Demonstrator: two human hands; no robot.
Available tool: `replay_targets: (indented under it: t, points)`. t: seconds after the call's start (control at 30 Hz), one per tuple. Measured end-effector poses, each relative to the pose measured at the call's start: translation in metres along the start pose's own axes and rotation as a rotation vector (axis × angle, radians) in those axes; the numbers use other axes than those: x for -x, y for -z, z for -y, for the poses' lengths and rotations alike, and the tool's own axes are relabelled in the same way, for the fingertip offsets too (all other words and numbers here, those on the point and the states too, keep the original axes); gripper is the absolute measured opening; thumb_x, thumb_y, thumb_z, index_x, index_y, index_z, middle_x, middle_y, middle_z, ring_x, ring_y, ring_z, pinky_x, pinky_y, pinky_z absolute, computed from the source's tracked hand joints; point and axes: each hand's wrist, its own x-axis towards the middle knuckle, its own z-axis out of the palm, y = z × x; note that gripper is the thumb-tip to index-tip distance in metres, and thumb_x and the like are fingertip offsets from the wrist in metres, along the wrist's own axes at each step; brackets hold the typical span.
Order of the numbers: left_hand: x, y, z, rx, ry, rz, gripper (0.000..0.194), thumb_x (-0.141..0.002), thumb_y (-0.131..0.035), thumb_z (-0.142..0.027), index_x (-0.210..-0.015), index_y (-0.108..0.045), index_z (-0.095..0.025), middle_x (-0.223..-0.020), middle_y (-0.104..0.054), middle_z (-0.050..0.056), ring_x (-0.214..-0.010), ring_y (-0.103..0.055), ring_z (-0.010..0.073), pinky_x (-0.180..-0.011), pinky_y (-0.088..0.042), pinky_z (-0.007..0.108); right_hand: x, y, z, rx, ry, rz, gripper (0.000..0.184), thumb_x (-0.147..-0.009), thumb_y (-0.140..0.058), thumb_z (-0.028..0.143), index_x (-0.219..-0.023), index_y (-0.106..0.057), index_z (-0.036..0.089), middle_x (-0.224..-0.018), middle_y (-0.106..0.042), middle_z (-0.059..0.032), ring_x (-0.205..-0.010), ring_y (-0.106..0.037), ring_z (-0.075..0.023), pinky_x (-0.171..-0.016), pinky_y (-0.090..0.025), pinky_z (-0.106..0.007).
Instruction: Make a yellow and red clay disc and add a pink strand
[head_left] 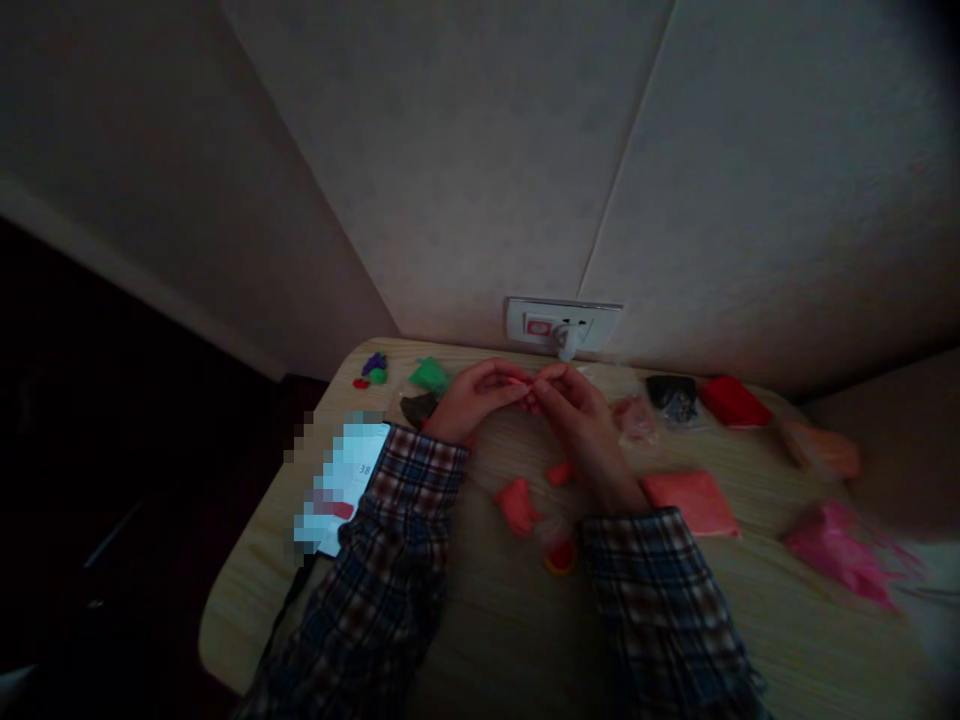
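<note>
My left hand (474, 398) and my right hand (579, 418) meet above the wooden table (480, 620), fingertips pinched together on a small piece of red clay (528, 392). Both arms wear plaid sleeves. Just below the hands lie a salmon-red clay lump (517, 504), a smaller red bit (559, 473) and a red-and-yellow piece (561, 557).
Clay packets lie around: green (430, 375), dark brown (418, 408), black (672, 396), red (733, 401), orange (694, 501), pink (840, 548). A purple and green figure (373, 368) stands far left. A lit phone (349, 485) lies left. A wall socket (561, 324) sits behind.
</note>
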Motion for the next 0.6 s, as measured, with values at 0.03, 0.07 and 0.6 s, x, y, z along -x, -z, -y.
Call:
replay_targets:
  t: [0.03,0.07,0.6]
  points:
    - [0.0002,-0.0001,0.0,-0.002,-0.003,0.003,0.028,-0.059,-0.081,-0.029,-0.074,-0.063,-0.013,-0.068,-0.065,-0.002,-0.066,-0.059,0.0104,-0.068,-0.045,0.023,0.0003,0.0002,-0.0001,-0.001,0.005,-0.002,0.014,-0.076,-0.064,0.035,-0.079,-0.055,0.023,-0.067,-0.056,0.0039,-0.064,-0.053,-0.0122,-0.064,-0.043,-0.026]
    - [0.0003,-0.0003,0.0,-0.002,-0.006,0.009,0.027,-0.06,-0.08,-0.029,-0.073,-0.062,-0.013,-0.067,-0.065,-0.002,-0.066,-0.059,0.0106,-0.069,-0.045,0.023,0.0005,0.0003,-0.0002,-0.001,0.01,-0.003,0.013,-0.077,-0.063,0.033,-0.08,-0.056,0.024,-0.067,-0.056,0.004,-0.064,-0.054,-0.0121,-0.064,-0.043,-0.026]
    - [-0.0004,0.0014,0.0011,0.013,-0.04,0.014,0.029,-0.06,-0.08,-0.032,-0.07,-0.06,-0.014,-0.066,-0.064,-0.004,-0.068,-0.06,0.011,-0.074,-0.047,0.027,0.0021,0.0021,-0.0018,0.115,0.114,-0.051,0.007,-0.076,-0.068,0.026,-0.077,-0.063,0.022,-0.071,-0.062,0.0038,-0.07,-0.058,-0.0121,-0.069,-0.046,-0.026]
